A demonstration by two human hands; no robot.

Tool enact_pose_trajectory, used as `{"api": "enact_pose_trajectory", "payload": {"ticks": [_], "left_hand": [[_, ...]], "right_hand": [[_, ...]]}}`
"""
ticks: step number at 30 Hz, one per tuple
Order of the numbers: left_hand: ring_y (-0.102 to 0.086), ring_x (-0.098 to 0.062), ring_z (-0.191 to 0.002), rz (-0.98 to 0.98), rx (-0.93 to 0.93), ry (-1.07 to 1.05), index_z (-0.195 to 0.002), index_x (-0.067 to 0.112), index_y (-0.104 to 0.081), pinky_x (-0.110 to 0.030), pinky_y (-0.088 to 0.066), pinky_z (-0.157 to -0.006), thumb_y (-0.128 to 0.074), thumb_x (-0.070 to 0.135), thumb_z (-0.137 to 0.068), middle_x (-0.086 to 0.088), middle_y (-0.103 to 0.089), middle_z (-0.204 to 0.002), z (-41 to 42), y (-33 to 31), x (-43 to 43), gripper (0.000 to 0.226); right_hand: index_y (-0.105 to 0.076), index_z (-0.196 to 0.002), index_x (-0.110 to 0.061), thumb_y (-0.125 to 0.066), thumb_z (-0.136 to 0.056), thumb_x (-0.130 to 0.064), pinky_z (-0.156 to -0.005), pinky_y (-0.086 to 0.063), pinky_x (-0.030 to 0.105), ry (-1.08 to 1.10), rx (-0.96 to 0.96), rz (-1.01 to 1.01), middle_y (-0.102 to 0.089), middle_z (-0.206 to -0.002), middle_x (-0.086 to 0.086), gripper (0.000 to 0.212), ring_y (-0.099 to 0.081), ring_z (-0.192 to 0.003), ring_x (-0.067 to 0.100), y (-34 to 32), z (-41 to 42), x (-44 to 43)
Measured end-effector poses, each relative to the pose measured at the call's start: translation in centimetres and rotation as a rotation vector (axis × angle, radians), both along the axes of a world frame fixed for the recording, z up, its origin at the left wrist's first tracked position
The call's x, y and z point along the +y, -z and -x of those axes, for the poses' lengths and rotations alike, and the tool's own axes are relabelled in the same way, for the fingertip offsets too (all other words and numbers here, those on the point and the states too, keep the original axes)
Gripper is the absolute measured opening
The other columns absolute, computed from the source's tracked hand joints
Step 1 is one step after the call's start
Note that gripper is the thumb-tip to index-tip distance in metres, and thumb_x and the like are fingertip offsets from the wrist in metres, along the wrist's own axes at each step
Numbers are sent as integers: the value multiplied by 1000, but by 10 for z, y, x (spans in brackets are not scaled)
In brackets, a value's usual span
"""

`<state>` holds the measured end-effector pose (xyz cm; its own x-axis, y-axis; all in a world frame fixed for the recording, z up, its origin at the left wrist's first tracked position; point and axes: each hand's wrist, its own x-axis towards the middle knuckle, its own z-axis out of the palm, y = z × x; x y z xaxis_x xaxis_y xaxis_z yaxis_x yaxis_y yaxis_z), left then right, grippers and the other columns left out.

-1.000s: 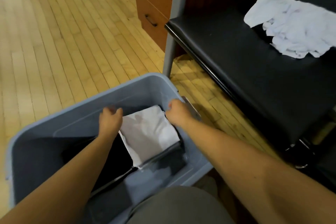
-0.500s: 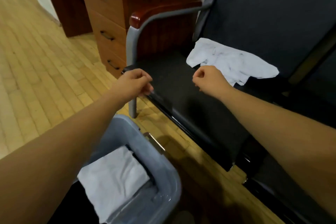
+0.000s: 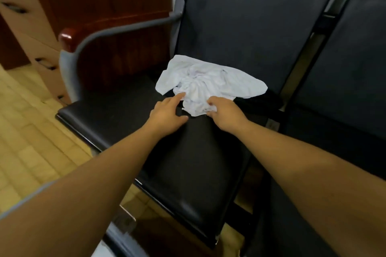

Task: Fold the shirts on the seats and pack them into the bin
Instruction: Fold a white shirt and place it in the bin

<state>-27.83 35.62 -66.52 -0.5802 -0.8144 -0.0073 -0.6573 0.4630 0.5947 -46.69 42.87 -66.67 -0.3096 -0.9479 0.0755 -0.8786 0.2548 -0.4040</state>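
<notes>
A crumpled white shirt (image 3: 208, 83) lies at the back of the black seat (image 3: 183, 165). My left hand (image 3: 167, 113) reaches over the seat with fingers stretched out, its fingertips touching the shirt's near left edge. My right hand (image 3: 224, 116) is at the shirt's near edge with fingers curled into the cloth. Only a sliver of the grey bin's rim (image 3: 119, 233) shows at the bottom, below my left arm; what lies in it is hidden.
The seat has a grey metal armrest with a red wooden cap (image 3: 67, 39) on its left. A second dark seat (image 3: 342, 94) adjoins on the right. A wooden drawer cabinet (image 3: 31, 27) stands left on the light wood floor (image 3: 31, 131).
Both hands rose from the bin, where a folded white shirt stayed, and moved forward over the seat to the crumpled shirt. The left hand opened; the right took hold of the cloth.
</notes>
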Motion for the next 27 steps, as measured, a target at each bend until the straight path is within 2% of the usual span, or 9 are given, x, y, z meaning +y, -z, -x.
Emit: {"api": "enact_pose_trajectory", "payload": {"ticks": [3, 7, 9, 11, 14, 16, 18, 21, 27], "left_hand": [[-40, -29, -132, 31, 13, -15, -150, 43, -37, -38, -34, -110, -65, 38, -94, -7, -44, -138, 10, 5, -1, 63], [-58, -13, -98, -3, 208, -48, -130, 35, -55, -31, -50, -92, -72, 31, -91, -5, -53, -121, 15, 1, 3, 43], [-57, -19, -109, -78, 331, -54, -148, 37, -34, -27, -50, -86, -76, 25, -88, -4, -40, -136, 16, -10, 11, 74], [-49, -28, -129, -121, 393, -19, -157, 36, -13, -39, -50, -99, -78, 19, -86, -7, -25, -153, 18, -30, 23, 98], [-32, -27, -146, -74, 315, 30, -159, 35, -12, -49, -39, -114, -83, 37, -77, -2, -18, -164, 18, -59, 31, 109], [-33, -26, -145, -25, 256, 49, -154, 47, -25, -52, -37, -114, -75, 63, -65, 3, -29, -161, 16, -69, 28, 104], [-51, -26, -127, 22, 237, 52, -130, 44, -59, -47, -44, -105, -64, 67, -71, 1, -54, -142, 17, -82, 36, 64], [-63, -14, -83, -21, 329, 46, -96, 12, -69, -32, -47, -76, -57, 38, -99, -5, -68, -94, 20, -111, 63, 29], [-68, -31, -101, -197, 798, 7, -103, 10, -57, -46, -60, -87, -45, 17, -104, -18, -65, -110, 22, -209, 107, 15]], "right_hand": [[-64, -94, -18, -60, -95, -14, -71, -44, 28, -13, -185, 115, -61, -88, -7, 6, -57, -81, 9, -7, -3, 3], [-66, -90, -13, -59, -94, -9, -60, -42, 13, -40, -396, 218, -61, -80, -8, 9, -51, -66, 3, -38, -20, 16], [-63, -90, -9, -55, -96, -9, -61, -45, 16, -53, -530, 286, -57, -76, -5, 11, -49, -65, 7, -65, -29, 26], [-60, -83, -12, -53, -98, -9, -63, -44, 22, -71, -646, 355, -51, -69, -4, 16, -46, -63, 8, -97, -35, 38], [-59, -72, -18, -57, -94, -15, -77, -51, 41, -133, -883, 414, -52, -77, 9, 22, -51, -76, 23, -148, -41, 60], [-59, -74, -11, -54, -99, -10, -78, -54, 44, -182, -1104, 462, -54, -83, 15, 25, -57, -78, 30, -181, -44, 82], [-56, -74, -7, -46, -102, -2, -72, -54, 40, -241, -1230, 528, -57, -75, 12, 31, -60, -71, 26, -212, -42, 106], [-52, -72, -6, -40, -100, 5, -72, -54, 33, -201, -1182, 649, -53, -73, 6, 33, -56, -70, 19, -253, -32, 139], [-64, -84, -8, -51, -99, -2, -85, -58, 49, 146, -925, 771, -66, -88, 13, 21, -65, -83, 27, -298, -2, 194]]}}
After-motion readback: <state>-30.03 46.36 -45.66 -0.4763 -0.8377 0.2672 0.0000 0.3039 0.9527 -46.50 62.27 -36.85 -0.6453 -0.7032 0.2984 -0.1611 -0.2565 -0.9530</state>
